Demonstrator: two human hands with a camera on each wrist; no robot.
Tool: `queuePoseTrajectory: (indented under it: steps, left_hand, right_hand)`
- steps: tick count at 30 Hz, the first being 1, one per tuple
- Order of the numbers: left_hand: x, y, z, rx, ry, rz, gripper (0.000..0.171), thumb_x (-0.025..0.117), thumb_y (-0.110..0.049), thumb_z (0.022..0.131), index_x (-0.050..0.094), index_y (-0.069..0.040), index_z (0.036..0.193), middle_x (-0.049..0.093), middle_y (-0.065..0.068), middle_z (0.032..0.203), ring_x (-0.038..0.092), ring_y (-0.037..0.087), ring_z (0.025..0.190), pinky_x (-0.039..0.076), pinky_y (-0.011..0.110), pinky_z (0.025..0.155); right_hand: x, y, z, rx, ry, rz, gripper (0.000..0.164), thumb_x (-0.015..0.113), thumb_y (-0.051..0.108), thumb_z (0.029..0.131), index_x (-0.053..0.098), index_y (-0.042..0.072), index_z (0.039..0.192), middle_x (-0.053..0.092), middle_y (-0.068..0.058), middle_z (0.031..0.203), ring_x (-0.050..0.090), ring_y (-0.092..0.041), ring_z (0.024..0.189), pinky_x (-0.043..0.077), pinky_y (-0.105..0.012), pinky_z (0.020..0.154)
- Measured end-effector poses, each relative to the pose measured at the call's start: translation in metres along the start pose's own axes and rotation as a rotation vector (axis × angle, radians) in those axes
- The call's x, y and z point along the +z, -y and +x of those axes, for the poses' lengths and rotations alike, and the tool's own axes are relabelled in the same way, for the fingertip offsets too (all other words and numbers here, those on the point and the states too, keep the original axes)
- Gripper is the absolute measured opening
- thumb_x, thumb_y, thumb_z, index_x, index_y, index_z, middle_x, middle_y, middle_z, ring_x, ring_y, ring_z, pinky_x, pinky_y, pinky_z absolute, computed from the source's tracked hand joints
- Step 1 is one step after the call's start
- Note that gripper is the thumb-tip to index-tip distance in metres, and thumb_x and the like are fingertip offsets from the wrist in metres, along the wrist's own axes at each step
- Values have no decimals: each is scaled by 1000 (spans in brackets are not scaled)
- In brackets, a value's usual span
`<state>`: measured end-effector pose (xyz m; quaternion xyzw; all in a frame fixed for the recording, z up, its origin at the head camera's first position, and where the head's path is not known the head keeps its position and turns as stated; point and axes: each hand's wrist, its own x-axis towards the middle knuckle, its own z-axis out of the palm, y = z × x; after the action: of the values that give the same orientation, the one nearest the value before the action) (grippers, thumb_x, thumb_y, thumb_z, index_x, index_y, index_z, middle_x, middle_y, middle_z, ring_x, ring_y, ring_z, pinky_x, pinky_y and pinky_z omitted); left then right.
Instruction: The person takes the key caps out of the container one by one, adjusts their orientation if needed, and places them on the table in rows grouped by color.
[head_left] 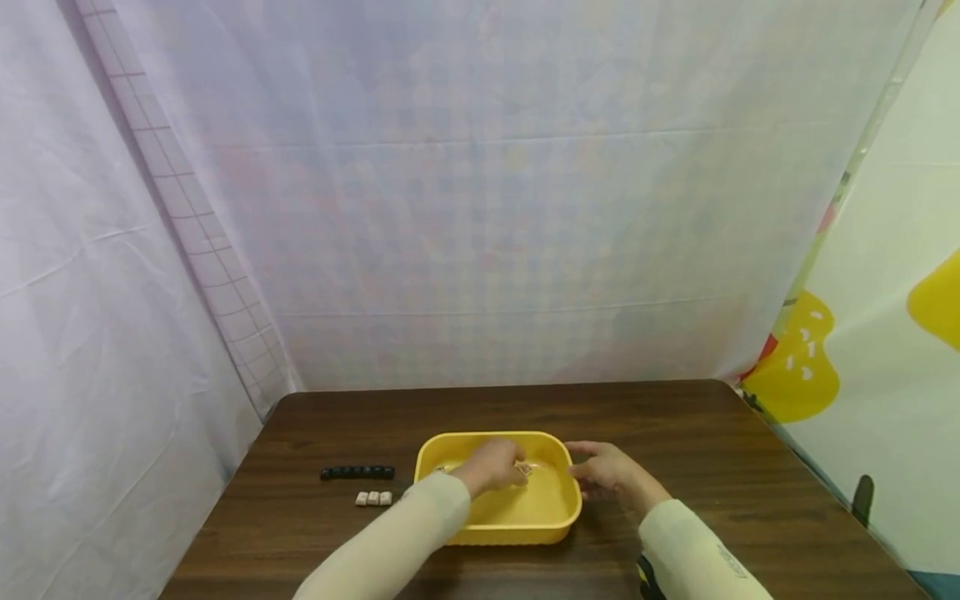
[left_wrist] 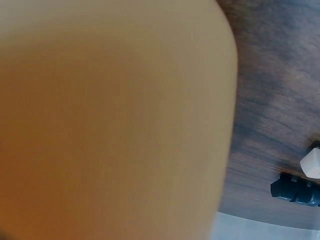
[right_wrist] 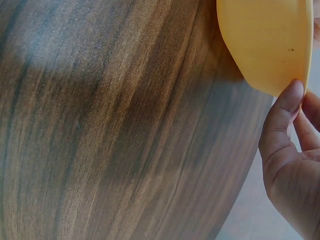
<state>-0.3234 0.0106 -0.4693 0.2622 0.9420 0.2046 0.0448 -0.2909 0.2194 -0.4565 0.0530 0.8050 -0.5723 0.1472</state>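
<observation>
head view: shallow yellow tub (head_left: 501, 523), rounded corners, glossy plastic

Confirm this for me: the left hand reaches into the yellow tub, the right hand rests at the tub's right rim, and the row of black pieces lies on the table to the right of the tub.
One detail is off. The head view shows the row of black pieces lying left of the yellow tub, not right of it. The rest holds: the left hand reaches into the tub and the right hand rests at its right rim, on the table.
</observation>
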Motion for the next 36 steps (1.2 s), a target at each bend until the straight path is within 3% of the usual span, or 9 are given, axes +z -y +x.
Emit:
queuePoseTrajectory:
  steps: [3,6,11,14,20,24,29,33,36]
  left_hand:
    - [2,-1,1,-50,-23,46,31,80,-21,82,57,-13,63,47,-5,56,39,9,52,36,24,50]
    - [6,-2,2,-73,-37,93,39,80,-23,81,51,-15,56,42,-5,51,37,10,49,34,25,47]
    - [9,-3,3,-56,-32,145,10,79,-25,81,75,-16,83,67,-7,76,58,12,70,47,27,63]
    - [11,-4,4,-48,-21,158,22,79,-27,81,77,-17,101,71,-5,93,64,15,86,50,29,75]
    - [17,-7,10,-27,-7,178,23,74,-31,87,76,-16,104,72,-5,98,65,15,91,51,31,80]
    - [19,-8,11,1,-12,185,14,71,-27,90,78,-17,98,72,-6,94,65,14,88,51,29,77]
    - [19,-11,11,-26,6,161,14,75,-26,87,78,-16,96,71,-6,91,63,11,84,51,28,76]
    - [18,-12,10,-27,17,132,11,74,-24,89,75,-15,82,65,-7,75,54,9,67,46,25,65]
    - [18,-11,9,-20,11,97,26,71,-18,89,63,-14,65,50,-7,58,42,9,54,37,23,53]
  right_hand:
    - [0,0,-1,2,-4,-8,51,60,-2,94,48,-3,143,64,-16,92,60,-20,67,55,-33,60]
    - [0,0,-1,5,-14,-10,50,60,-2,93,49,-2,142,64,-16,91,60,-21,67,55,-33,60]
    - [0,0,0,1,-11,-5,51,60,-2,93,48,-3,142,64,-16,88,60,-21,67,55,-33,60]
    - [0,0,0,4,-12,1,51,60,-2,93,48,-3,142,64,-15,87,60,-21,67,55,-33,61]
    - [0,0,0,4,-9,0,51,61,-1,93,48,-3,142,64,-15,89,60,-21,68,55,-33,61]
    - [0,0,0,4,-8,-1,51,61,-1,93,48,-3,142,64,-15,88,60,-21,68,55,-32,61]
    - [0,0,0,4,-6,-7,51,60,0,93,48,-2,143,64,-15,88,60,-20,68,55,-32,61]
    - [0,1,-1,5,-5,-6,51,60,0,93,48,-2,143,64,-15,89,60,-21,68,55,-33,61]
    - [0,0,-1,2,-4,-1,51,60,-1,93,47,-3,143,65,-15,89,60,-21,68,55,-33,61]
